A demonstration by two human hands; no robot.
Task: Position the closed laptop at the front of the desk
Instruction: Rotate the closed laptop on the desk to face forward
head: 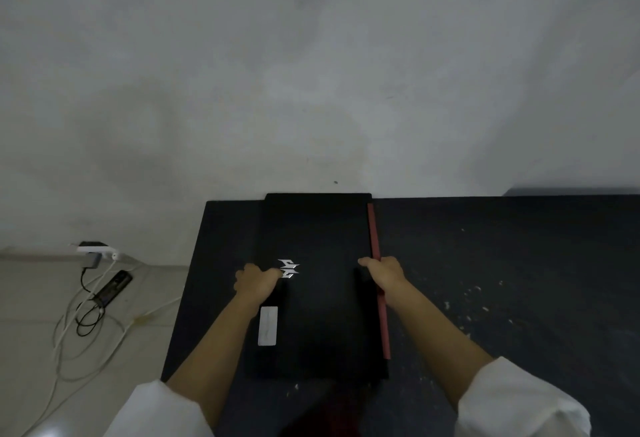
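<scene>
A closed black laptop (322, 298) lies on the dark desk (485, 263), turned lengthwise so it runs from the far edge by the wall towards me. Its lid bears a silver logo (289, 268), a white sticker (268, 325) near its left side and a red strip (379, 284) along its right side. My left hand (258, 280) grips the laptop's left edge, thumb on the lid beside the logo. My right hand (382, 275) grips the right edge over the red strip. Both forearms reach out from white sleeves.
A grey wall (311, 72) rises directly behind the desk. On the floor at the left lie a white power strip (95, 249), a black adapter (112, 287) and tangled cables (86, 325). Pale specks dot the desk's right half (478, 301).
</scene>
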